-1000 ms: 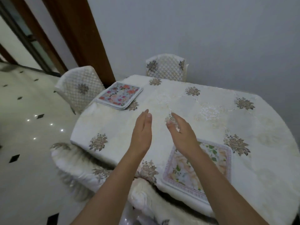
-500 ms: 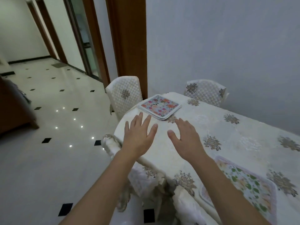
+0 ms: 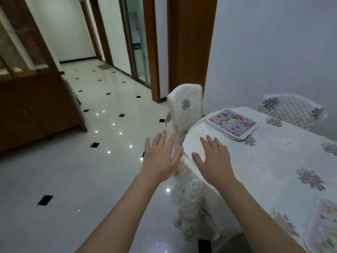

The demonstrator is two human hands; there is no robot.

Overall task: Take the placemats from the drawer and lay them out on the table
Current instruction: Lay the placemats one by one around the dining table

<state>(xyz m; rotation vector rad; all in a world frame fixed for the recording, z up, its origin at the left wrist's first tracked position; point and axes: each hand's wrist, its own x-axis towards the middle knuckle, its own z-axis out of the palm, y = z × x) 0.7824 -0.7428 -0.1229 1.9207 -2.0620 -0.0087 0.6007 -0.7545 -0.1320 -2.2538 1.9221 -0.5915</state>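
A: Hands? Quick.

B: Both empty. Left hand (image 3: 160,157) has its grip spread, fingers fanned, out over the floor (image 3: 76,170) just off the worktop's near-left rounded edge. Right hand (image 3: 213,159) likewise spread and flat, palm down, over that same edge of the worktop (image 3: 273,161). Can't tell if it touches the tablecloth or hangs just above it.

A: Placemats?

B: A floral placemat stack (image 3: 232,123) sits at the worktop's far-left edge, just beside the quilted chair (image 3: 186,108). Looks like more than one mat layered, count unclear. One more, the green-leaf placemat (image 3: 326,221), lies at the near-right edge, cut off by the frame.

A: Which way from the grip?

B: Stack lies ahead and slightly right of the right hand, apart from it, nothing between. Its long axis runs along the far-left edge, slanting away toward the right. Right hand is clearly nearer; the left is off the worktop altogether.

A: Drawer?

B: None I can pick out. A wooden cabinet (image 3: 36,106) stands far left across the floor, no drawer open.

A: Next?

B: My guess: the right hand leads a forward reach to the stack, and its mats still need spreading out.
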